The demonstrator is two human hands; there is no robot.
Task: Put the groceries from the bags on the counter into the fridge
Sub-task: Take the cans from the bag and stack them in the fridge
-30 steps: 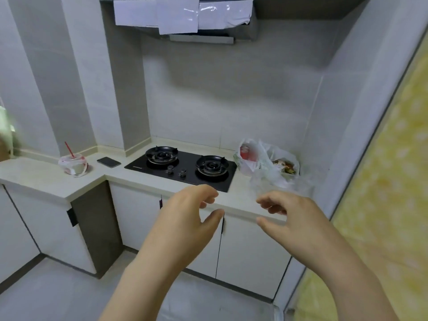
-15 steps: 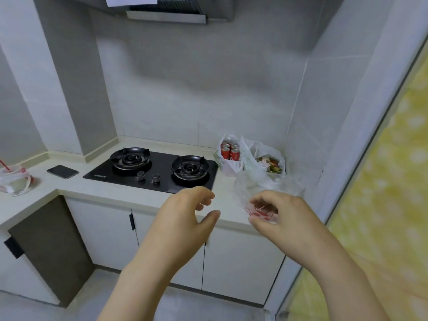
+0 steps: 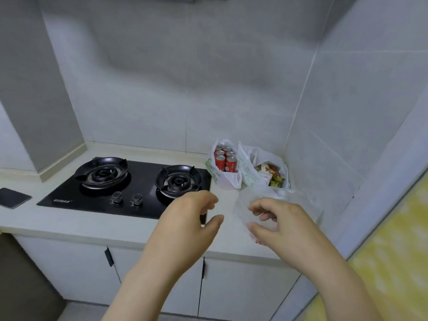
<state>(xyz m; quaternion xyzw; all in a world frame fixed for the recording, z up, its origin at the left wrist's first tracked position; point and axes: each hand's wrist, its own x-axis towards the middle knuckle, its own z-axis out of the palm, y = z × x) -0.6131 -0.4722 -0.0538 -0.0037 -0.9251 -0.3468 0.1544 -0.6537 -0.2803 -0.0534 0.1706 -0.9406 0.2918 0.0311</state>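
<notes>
On a grey-tiled kitchen's counter [image 3: 69,228], the bag of cans [image 3: 228,180] and snack bag [image 3: 249,174] are seen unpacked as the clear bag [image 3: 298,200], seemingly to be gripped next, is approached by the left hand [image 3: 185,218] and right hand [image 3: 284,223], both loosely curled and empty.

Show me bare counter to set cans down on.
Free: counter strip in front of the hob, and between phone and hob. Crowded: right corner, where can bag, snack bag and clear bag stand.

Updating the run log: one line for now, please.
left hand: open, empty | right hand: at clear bag, grip unclear | red cans: in white bag
</notes>
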